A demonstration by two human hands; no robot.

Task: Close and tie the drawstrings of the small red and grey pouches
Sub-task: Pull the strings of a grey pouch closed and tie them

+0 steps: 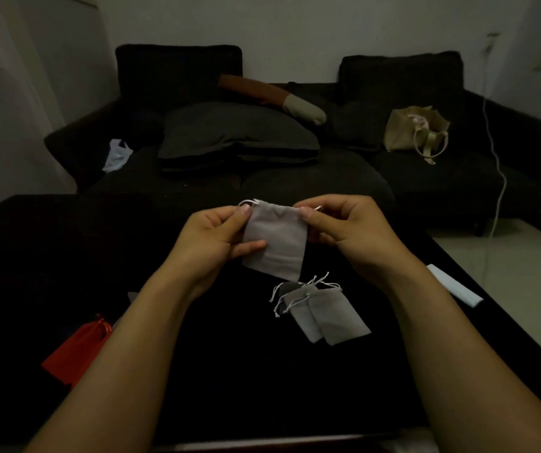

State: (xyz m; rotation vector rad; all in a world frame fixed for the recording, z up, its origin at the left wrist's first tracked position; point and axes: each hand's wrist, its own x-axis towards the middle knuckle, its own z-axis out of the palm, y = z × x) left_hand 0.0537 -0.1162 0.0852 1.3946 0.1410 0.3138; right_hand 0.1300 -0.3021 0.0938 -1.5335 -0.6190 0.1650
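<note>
Grey pouch [274, 241] — soft flat rectangle — pinched at top corners by left hand [212, 238], right hand [349, 232].

Dark sofa [426, 178] at back w/ grey cushions [236, 135], beige tote bag [416, 132]; white cable [498, 165] hangs at right.

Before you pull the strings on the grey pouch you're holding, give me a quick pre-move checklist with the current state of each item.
1. Left hand pinches the held grey pouch at its top left corner: ok.
2. Right hand pinches the top right corner by the white drawstring: ok.
3. Pouch mouth drawn shut: not ok, top edge still spread wide.
4. Pouch lifted above the black table: ok.
5. Other grey pouches out of the way, lying below: ok.
6. Red pouch tied: cannot tell, partly hidden by the left forearm.
</note>
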